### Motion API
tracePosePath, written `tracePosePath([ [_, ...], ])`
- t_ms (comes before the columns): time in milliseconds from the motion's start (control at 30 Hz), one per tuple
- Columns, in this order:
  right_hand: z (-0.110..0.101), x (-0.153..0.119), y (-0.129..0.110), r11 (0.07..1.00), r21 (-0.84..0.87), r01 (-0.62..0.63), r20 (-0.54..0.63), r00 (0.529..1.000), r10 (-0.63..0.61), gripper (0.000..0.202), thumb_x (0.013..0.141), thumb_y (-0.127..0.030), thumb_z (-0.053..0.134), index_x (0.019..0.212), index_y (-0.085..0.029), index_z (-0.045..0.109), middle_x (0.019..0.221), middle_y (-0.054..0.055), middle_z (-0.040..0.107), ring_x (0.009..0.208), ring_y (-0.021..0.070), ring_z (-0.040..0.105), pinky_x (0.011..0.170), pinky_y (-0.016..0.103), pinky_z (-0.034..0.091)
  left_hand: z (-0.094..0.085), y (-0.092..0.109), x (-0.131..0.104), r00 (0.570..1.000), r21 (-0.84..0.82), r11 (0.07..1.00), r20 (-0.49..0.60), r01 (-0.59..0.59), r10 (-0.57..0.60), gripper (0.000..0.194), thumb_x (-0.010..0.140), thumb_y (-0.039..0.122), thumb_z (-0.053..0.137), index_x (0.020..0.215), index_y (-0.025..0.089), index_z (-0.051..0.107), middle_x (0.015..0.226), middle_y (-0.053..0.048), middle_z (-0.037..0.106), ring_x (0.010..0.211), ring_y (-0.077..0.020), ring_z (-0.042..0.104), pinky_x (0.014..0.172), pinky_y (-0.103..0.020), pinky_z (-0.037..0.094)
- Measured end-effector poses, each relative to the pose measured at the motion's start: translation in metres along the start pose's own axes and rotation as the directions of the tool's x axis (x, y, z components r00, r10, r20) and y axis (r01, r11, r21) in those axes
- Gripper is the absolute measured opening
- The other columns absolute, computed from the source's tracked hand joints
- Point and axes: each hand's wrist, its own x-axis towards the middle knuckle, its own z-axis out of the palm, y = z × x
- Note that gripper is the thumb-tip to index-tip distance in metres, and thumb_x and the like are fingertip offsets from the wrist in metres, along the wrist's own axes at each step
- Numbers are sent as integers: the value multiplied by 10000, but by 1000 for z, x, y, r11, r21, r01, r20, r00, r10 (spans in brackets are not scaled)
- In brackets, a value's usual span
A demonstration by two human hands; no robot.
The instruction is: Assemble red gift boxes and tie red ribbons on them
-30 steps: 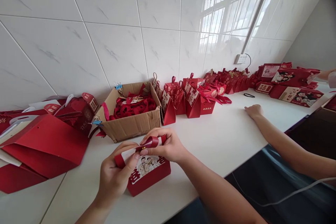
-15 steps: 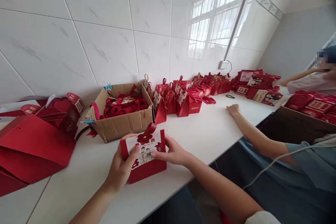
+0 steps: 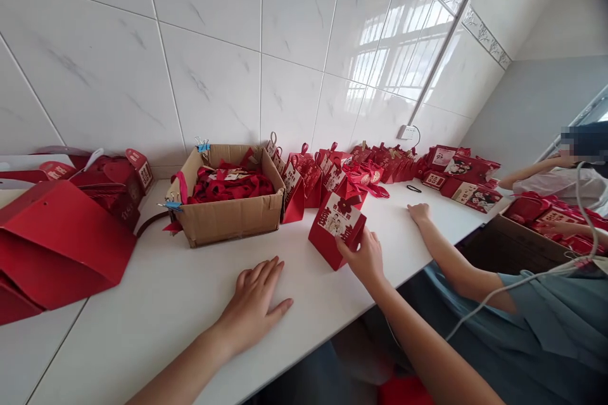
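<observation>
In my right hand (image 3: 365, 259) is a red gift box (image 3: 327, 243) with a white printed panel showing a drawn couple. My thumb is on its front and my fingers curl round its right side; the box is tilted. My left hand (image 3: 259, 297) rests palm down on the white table (image 3: 190, 323), fingers stretched, touching nothing else. Behind it stands an open cardboard box (image 3: 232, 223) filled with red ribbons and bits of red card. Just beyond the held box, several finished-looking red gift boxes (image 3: 293, 199) with loop handles stand along the wall.
A large red folded carton (image 3: 66, 240) lies at the left. A co-worker's hand (image 3: 420, 212) rests on the table at the right, near a black band (image 3: 413, 188). Further right are stacked red boxes (image 3: 475, 195) and a carton of red packages (image 3: 541, 209).
My left hand has let go of the gift box and lies flat on the table. My right hand has carried the box to the right and away from me, toward the row of boxes.
</observation>
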Motion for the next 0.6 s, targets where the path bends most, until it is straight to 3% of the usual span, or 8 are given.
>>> tracePosePath([
  [233, 26, 26, -16, 981, -161, -105, -35, 994, 101, 358, 782, -521, 516, 917, -190, 516, 893, 119, 638, 955, 341, 536, 858, 465, 340, -1, 4, 1, 999, -1, 1000, 29, 21, -21, 584, 911, 459, 456, 1420, 172, 451, 1509, -131, 423, 1371, -325, 397, 1088, -510, 321],
  [400, 35, 36, -22, 983, -151, -107, -25, 994, 104, 344, 800, -504, 506, 948, -193, 504, 975, 121, 655, 1002, 328, 563, 886, 456, 326, -5, 7, 1, 998, 7, 999, 58, 37, -37, 585, 915, 455, 442, 1420, 160, 454, 1518, -134, 404, 1388, -321, 378, 1096, -516, 314],
  [600, 48, 42, -29, 990, -92, -104, -18, 995, 102, 361, 781, -541, 526, 934, -216, 497, 970, 75, 664, 884, 260, 620, 844, 398, 369, -3, 6, 1, 998, 2, 999, 50, 32, -32, 581, 912, 457, 449, 1419, 173, 461, 1522, -119, 402, 1389, -329, 376, 1094, -524, 319],
])
